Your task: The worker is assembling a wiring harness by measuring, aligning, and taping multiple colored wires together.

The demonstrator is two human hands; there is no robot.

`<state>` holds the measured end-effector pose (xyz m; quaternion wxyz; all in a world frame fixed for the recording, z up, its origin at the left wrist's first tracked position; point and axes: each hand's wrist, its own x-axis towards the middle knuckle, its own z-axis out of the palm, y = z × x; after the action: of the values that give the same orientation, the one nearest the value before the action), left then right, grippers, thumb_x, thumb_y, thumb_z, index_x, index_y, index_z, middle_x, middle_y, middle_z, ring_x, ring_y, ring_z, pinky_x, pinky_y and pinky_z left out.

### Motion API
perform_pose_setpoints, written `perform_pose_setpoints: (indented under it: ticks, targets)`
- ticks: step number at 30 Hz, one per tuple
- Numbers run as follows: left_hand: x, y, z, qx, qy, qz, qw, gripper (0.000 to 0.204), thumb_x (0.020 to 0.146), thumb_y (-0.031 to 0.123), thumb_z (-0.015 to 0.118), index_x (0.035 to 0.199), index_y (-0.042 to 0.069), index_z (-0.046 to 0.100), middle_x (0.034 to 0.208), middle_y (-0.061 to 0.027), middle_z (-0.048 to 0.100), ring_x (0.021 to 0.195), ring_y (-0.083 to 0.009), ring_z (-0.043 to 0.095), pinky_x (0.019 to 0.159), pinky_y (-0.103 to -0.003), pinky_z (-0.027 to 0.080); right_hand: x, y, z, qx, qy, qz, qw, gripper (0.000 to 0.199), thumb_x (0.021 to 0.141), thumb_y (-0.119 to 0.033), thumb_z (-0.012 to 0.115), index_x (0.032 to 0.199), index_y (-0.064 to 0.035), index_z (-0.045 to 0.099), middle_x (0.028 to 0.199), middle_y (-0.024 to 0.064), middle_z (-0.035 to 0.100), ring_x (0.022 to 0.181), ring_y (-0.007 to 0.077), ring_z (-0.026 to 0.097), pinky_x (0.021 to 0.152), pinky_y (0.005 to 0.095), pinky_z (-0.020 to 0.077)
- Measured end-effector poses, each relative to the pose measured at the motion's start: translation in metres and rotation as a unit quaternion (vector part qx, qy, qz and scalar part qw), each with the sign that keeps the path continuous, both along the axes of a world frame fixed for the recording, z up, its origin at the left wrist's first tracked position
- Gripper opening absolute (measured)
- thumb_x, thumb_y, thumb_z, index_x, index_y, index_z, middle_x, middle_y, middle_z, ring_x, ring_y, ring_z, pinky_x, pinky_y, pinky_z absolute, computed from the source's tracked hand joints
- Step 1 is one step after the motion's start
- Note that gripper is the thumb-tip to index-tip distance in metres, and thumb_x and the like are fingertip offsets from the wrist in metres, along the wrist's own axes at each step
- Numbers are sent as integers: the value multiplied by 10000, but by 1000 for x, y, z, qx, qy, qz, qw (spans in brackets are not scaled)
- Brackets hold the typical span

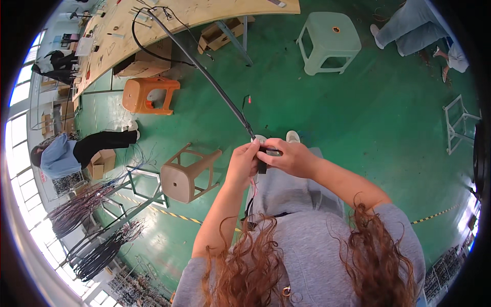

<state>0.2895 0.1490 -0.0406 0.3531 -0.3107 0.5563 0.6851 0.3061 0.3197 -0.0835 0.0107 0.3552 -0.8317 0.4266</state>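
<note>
A long black cable harness point(217, 87) runs taut from the wooden table down to my hands. My left hand point(242, 162) is closed on its near end, thumb and fingers pinched together. Right beside it, my right hand point(292, 157) is closed on a small dark piece, perhaps black tape; the fingers partly hide it. A short flat black strip point(262, 168) hangs between the two hands. Thin reddish wires point(253, 185) trail below my left hand. A fine branch wire with a red tip point(249, 100) sticks out from the harness just beyond my hands.
The wooden table point(204, 11) spans the far left. An orange stool point(134, 95), a beige stool point(178, 183) and a pale green stool point(335, 38) stand around. Wire bundles point(84, 207) hang on a rack at left. A person point(64, 156) is at left; others' legs point(411, 30) show far right.
</note>
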Motion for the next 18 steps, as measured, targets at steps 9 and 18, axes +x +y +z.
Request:
perform_pose_setpoints:
  ticks: [9, 18]
  targets:
    - [1, 10, -3, 22, 13, 15, 1000, 283, 919, 266, 447, 905, 31, 604, 474, 85, 348, 350, -8, 230, 331, -188, 154, -3, -1, -4, -41, -28, -87, 995, 292, 714, -94, 608, 995, -96, 531, 860, 59, 527, 722, 199, 586, 516, 279, 477]
    - [17, 14, -12, 34, 197, -67, 977, 401, 855, 86, 527, 1251, 93, 468, 658, 87, 454, 544, 17, 338, 489, -142, 259, -7, 9, -22, -330, -795, -101, 499, 433, 883, -374, 457, 543, -108, 420, 408, -44, 292, 299, 54, 190, 298, 224, 124]
